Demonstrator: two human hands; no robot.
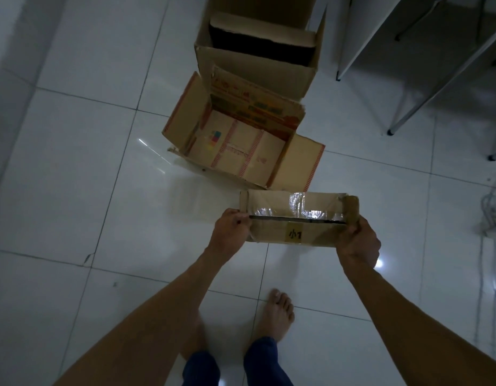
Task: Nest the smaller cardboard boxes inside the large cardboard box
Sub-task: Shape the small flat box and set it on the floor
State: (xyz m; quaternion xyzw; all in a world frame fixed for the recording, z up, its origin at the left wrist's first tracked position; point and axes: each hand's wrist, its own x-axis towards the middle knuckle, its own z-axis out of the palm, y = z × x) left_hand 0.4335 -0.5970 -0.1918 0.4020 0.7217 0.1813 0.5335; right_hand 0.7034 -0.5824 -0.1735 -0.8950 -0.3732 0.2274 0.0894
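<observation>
Left hand: I am gripping the left end of the small taped box [294, 218] with my left hand [232, 230], fingers curled round its edge.
Right hand: my right hand [357, 242] is clamping the right end of the same box, fingers wrapped over the brown-taped corner.
Small taped box: I am holding it up off the floor between both hands, roughly level, its top flaps nearly closed with a dark slit showing along the middle; clear tape is shining across the top and a small yellowish label is showing on the near flap.
Printed box: the printed box [241, 140] is sitting open on the white tiled floor [74, 162] just beyond the box I am holding, its flaps spreading outward and its inside showing red stripes.
Large box: the large plain box [258, 54] is standing open behind the printed box, touching it, its interior looking dark.
Feet: my bare feet [277, 313] are standing on the tiles below my arms.
Surroundings: metal table legs [425, 87] are standing at the upper right, and a cable [491, 207] is lying by the right edge.
</observation>
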